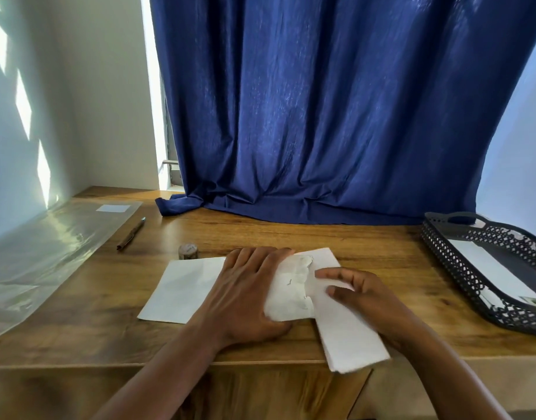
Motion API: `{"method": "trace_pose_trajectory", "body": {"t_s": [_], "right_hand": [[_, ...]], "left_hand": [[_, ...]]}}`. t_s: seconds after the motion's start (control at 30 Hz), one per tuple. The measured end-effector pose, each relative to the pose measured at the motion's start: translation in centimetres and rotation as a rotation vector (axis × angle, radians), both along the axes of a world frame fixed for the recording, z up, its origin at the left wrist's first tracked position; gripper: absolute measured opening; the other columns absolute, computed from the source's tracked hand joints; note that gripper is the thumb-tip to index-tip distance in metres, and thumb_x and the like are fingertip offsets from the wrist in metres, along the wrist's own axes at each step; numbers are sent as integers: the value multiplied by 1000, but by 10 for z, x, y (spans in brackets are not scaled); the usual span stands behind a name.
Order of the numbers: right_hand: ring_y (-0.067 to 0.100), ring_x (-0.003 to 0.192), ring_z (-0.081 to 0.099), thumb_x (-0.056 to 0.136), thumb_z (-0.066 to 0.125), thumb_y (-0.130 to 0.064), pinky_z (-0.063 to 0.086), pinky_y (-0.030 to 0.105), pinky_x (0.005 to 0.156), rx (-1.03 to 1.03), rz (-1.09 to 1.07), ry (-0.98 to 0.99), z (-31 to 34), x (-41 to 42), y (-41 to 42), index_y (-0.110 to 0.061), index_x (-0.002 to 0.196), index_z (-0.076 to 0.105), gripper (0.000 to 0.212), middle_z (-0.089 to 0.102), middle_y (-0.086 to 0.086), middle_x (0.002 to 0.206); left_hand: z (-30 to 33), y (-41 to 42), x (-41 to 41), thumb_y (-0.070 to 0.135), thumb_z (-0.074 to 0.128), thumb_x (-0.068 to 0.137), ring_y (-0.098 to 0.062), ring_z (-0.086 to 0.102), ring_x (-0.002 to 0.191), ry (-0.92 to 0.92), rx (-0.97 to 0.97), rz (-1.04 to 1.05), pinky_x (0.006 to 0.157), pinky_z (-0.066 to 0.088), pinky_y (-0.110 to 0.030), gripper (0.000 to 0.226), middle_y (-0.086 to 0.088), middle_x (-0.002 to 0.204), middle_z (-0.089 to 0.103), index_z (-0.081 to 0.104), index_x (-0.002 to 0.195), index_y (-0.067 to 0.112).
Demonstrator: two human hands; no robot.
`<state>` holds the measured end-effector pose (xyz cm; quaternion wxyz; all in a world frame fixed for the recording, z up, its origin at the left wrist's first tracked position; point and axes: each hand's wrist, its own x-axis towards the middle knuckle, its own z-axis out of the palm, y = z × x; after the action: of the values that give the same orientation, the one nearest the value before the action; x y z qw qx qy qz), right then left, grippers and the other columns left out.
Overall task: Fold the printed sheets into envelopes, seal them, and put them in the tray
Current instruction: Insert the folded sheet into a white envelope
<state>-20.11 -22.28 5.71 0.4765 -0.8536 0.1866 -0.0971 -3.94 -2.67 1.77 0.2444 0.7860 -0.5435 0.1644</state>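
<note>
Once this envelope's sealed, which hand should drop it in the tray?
Right, probably. The tray sits at the table's right edge, nearest the right hand, which already rests on the envelope. The left hand presses flat and would have to cross over.
</note>
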Motion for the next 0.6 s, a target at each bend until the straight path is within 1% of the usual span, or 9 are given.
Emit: {"method": "trace_pose_trajectory", "body": {"t_s": [0.07,0.1,0.13,0.17,0.23,0.33,0.43,0.5,0.6], "right_hand": [[5,90,69,96,68,-29,54,19,70,-114,-39,-9,4,-11,-9,-53,146,38,63,59,-14,130],[9,93,71,92,73,-31,55,24,75,-126,-64,-3,8,-16,-13,-54,151,24,80,59,-13,128],[14,91,74,86,77,-34,57,29,76,-107,-86,4,11,-22,-19,-54,151,16,91,64,-10,123],[16,87,77,80,80,-38,59,31,74,-74,-106,7,15,-28,-23,-53,147,17,93,72,-5,114],[19,82,78,73,78,-44,62,33,70,-20,-99,4,22,-41,-32,-44,136,39,75,80,-1,99],[22,85,78,85,70,-44,63,32,71,-27,-23,11,28,-53,-42,-29,127,60,45,80,-3,102],[21,86,78,94,62,-43,60,28,69,-12,44,71,28,-56,-45,-22,121,67,34,79,0,102],[19,87,77,97,60,-43,59,26,70,-49,74,117,27,-55,-44,-24,116,70,29,79,-2,101],[16,88,76,99,60,-44,58,32,76,-111,103,161,25,-50,-44,-28,112,71,23,79,-5,101]], "left_hand": [[-1,0,1,85,67,62,-9,36,132,-3,-11,14,116,26,-33,114,16,148,37,19,156,41],[-1,0,1,85,67,62,-10,36,132,-5,-17,19,115,26,-33,114,15,147,37,19,156,41],[-2,0,2,85,67,62,-10,36,131,-5,-24,23,116,26,-34,114,14,147,37,20,156,40],[-1,0,2,86,66,63,-11,36,132,-3,-27,28,116,27,-36,114,14,148,37,20,156,39],[-1,0,2,88,64,63,-13,37,133,-5,-31,41,117,29,-38,114,13,149,36,21,156,38],[-1,0,2,89,64,63,-15,36,135,-19,-40,53,117,29,-39,114,11,150,35,22,155,36],[-1,-1,2,90,64,62,-15,34,136,-24,-33,62,116,25,-35,116,11,151,34,22,155,35],[-1,-1,2,90,64,61,-15,34,136,-28,-32,65,117,24,-35,116,10,151,35,23,155,35],[0,-1,1,92,62,61,-15,33,138,-19,-17,61,120,22,-38,117,10,153,33,21,155,37]]}}
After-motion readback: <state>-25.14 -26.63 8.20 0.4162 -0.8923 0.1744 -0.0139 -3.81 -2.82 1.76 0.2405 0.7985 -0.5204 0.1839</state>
